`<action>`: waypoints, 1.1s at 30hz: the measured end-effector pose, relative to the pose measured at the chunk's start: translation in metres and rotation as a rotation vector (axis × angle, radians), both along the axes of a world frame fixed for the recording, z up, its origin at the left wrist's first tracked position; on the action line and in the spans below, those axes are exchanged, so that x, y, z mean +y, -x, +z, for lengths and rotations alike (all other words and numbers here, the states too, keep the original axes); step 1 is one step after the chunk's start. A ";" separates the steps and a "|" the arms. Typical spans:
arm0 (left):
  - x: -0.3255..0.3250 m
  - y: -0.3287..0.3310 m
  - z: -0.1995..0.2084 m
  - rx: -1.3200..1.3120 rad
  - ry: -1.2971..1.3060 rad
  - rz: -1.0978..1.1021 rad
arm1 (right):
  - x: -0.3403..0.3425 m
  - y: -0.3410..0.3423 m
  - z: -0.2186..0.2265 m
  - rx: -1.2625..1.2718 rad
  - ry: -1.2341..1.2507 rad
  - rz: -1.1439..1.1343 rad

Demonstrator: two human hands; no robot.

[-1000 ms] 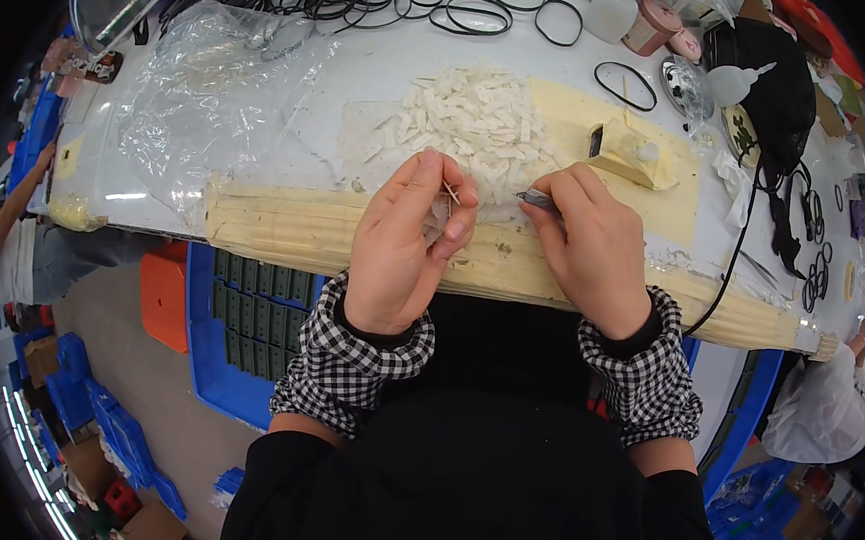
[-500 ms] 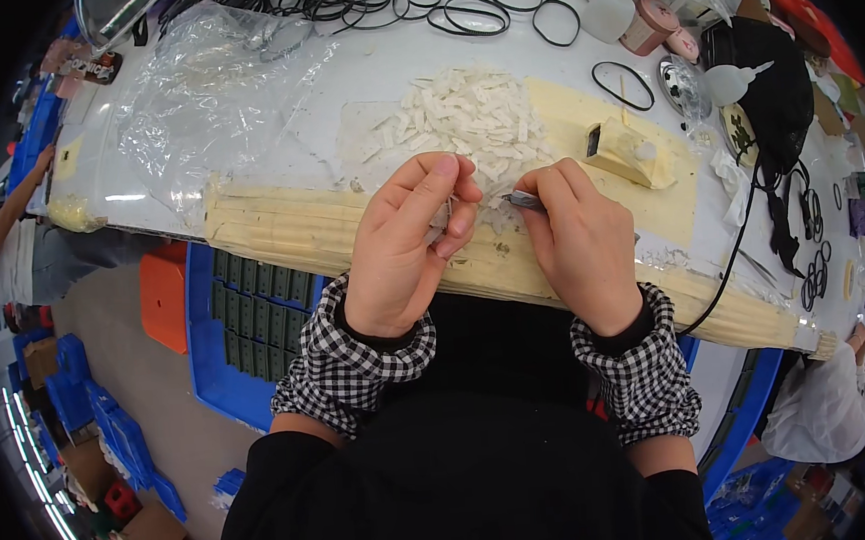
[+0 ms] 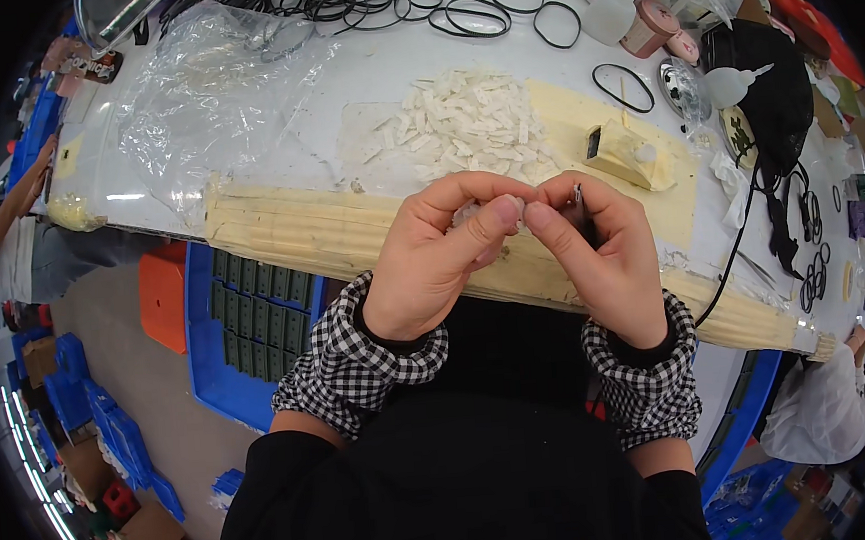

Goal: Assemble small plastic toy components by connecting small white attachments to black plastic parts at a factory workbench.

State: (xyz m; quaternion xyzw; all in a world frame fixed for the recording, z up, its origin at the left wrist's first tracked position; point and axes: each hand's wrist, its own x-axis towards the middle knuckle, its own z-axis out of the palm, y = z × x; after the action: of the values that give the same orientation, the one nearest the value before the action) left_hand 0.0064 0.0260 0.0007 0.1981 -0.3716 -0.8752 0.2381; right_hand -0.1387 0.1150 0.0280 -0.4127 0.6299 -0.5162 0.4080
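Currently, left hand (image 3: 432, 260): drawn narrow, thumb and forefinger pinching a small pale piece (image 3: 520, 210); some whitish material also shows inside the curl of the fingers, too covered to count.
Right hand (image 3: 602, 258): likewise narrow, its thumb tip at the pale piece, with a dark grey metal tool (image 3: 581, 209) gripped between the fingers, its slim end up; much of it is hidden.
Pale piece: between the 2 thumb tips, which nearly meet; its exact shape cannot be told.
Strip pile: a loose heap of white strips (image 3: 467, 122) just beyond the hands, lying on the white table (image 3: 368, 64).
Table edge: yellow padding (image 3: 293, 214) along the near side, passing under both hands.
Yellow block (image 3: 633, 159): tape-like wrapping with 1 dark end, beyond the right hand and right of the heap.
Black bands (image 3: 470, 15): many tangled at the far side, 1 loop lying apart nearer the block.
Plastic bag (image 3: 210, 100): clear, crumpled, left of the heap.
Pink cup (image 3: 649, 26): far right, near the black bag (image 3: 766, 96).
Sleeves: 2 checked cuffs (image 3: 343, 346), black and white.
Blue crate (image 3: 251, 398): below the table at left, holding dark green blocks (image 3: 256, 327), beside an orange stool (image 3: 163, 299).
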 end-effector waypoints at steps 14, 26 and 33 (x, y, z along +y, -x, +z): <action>-0.010 -0.006 0.000 0.014 -0.123 -0.177 | 0.003 0.002 -0.006 0.832 0.193 0.098; -0.012 -0.008 0.001 -0.003 -0.097 -0.202 | 0.003 0.002 -0.006 0.923 0.188 0.104; -0.012 -0.009 0.001 -0.004 -0.074 -0.206 | 0.004 0.001 -0.002 0.924 0.128 0.137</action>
State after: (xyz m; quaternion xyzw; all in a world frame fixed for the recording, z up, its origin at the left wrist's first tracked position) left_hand 0.0150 0.0140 0.0019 0.1693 -0.3577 -0.9078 0.1385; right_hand -0.1398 0.1192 0.0259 -0.6643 0.6837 -0.2880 0.0918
